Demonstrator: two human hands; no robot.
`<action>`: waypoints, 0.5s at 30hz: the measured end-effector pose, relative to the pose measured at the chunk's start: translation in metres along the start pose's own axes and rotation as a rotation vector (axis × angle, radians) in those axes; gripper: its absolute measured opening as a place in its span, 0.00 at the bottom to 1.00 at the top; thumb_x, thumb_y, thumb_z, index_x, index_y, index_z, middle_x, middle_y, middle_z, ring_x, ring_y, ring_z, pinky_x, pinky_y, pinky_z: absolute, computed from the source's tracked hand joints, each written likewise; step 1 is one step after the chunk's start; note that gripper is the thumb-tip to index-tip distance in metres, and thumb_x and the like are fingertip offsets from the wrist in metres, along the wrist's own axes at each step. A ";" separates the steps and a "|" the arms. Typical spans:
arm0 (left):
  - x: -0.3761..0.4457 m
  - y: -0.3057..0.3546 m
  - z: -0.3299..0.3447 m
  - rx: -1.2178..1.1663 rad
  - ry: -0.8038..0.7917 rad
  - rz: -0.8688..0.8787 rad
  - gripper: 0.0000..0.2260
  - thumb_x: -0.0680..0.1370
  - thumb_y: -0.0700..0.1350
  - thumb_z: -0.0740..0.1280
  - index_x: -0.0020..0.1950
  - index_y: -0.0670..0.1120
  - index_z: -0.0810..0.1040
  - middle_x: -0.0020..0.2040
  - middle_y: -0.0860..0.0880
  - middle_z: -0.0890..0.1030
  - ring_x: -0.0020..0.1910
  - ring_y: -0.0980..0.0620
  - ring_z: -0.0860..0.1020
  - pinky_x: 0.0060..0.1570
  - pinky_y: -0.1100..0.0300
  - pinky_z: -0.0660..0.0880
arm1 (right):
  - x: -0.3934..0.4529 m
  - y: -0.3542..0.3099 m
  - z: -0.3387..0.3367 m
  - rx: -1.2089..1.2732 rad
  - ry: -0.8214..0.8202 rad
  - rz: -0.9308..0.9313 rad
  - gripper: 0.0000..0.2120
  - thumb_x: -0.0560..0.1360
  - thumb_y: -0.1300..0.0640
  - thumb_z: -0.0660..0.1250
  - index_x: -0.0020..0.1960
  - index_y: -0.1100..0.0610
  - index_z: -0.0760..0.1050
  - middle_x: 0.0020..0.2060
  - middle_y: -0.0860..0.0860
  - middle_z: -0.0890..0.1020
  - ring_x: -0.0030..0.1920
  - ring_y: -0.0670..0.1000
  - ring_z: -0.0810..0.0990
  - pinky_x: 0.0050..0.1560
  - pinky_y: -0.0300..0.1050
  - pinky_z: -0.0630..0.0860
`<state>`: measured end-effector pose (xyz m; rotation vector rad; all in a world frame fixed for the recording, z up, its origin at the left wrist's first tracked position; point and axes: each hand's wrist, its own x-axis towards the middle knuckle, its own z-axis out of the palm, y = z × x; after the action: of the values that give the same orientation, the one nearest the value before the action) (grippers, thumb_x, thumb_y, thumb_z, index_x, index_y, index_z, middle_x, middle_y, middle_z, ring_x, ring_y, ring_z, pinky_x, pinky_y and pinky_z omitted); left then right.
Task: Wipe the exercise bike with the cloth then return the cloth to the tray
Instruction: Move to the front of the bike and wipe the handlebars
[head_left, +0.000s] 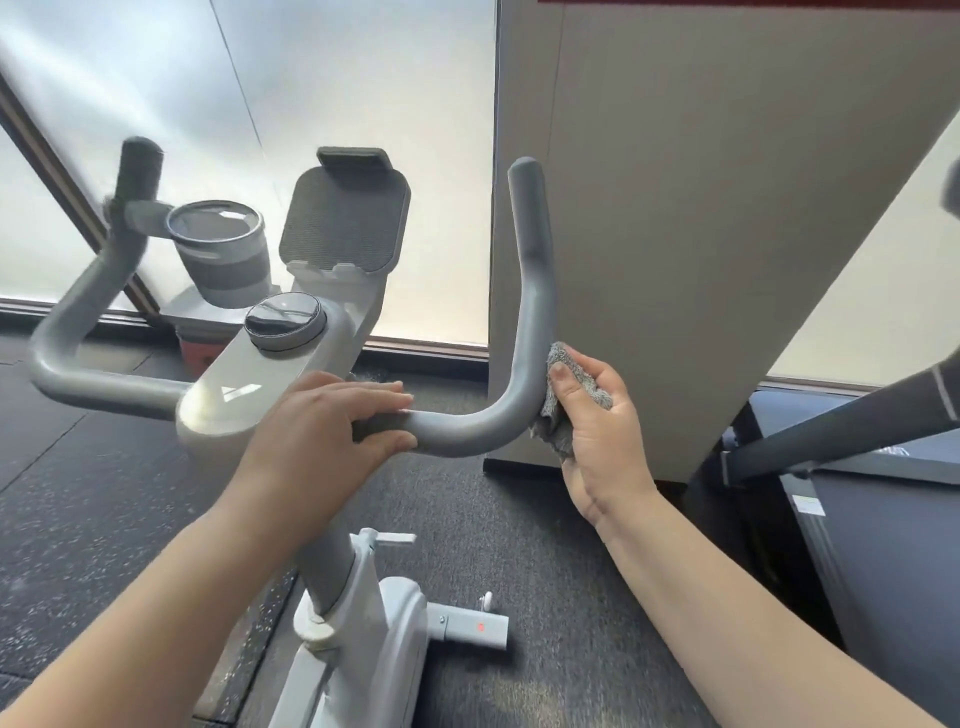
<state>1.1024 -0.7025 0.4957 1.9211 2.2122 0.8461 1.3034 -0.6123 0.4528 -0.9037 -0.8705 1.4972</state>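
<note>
A white exercise bike (270, 395) with grey handlebars fills the middle of the view. My left hand (332, 421) grips the horizontal part of the right handlebar (530, 291), just beside the white console. My right hand (597, 415) holds a crumpled grey cloth (563, 384) and presses it against the outer side of the handlebar's bend. The thumb pins the cloth to the bar. No tray is in view.
A cup holder (223, 249) and a tablet rest (345, 223) sit above the console. A beige pillar (701, 234) stands close behind the right handlebar. Another grey machine with a dark bar (852, 421) is at the right. Dark rubber flooring lies below.
</note>
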 end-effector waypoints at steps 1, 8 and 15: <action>0.000 -0.001 -0.003 -0.021 0.009 0.004 0.16 0.69 0.50 0.75 0.56 0.57 0.82 0.52 0.60 0.81 0.57 0.57 0.73 0.60 0.62 0.67 | -0.006 0.002 0.000 0.007 0.013 -0.001 0.05 0.75 0.58 0.69 0.50 0.50 0.78 0.35 0.51 0.80 0.32 0.49 0.76 0.31 0.43 0.74; -0.001 -0.023 -0.025 -0.019 0.175 -0.044 0.12 0.72 0.47 0.73 0.56 0.55 0.83 0.53 0.55 0.81 0.61 0.53 0.72 0.58 0.68 0.59 | -0.048 0.020 0.013 0.080 0.119 -0.009 0.08 0.76 0.61 0.68 0.54 0.54 0.75 0.29 0.49 0.81 0.31 0.50 0.77 0.36 0.48 0.73; -0.007 -0.060 -0.031 0.080 0.190 -0.044 0.11 0.73 0.48 0.72 0.55 0.51 0.83 0.56 0.51 0.83 0.58 0.47 0.73 0.59 0.58 0.65 | -0.069 0.038 0.034 0.061 0.254 0.045 0.09 0.74 0.57 0.71 0.51 0.51 0.72 0.35 0.48 0.82 0.35 0.47 0.79 0.42 0.46 0.78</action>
<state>1.0375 -0.7225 0.4920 1.8902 2.4211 0.9860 1.2621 -0.6865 0.4381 -1.0475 -0.6191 1.4028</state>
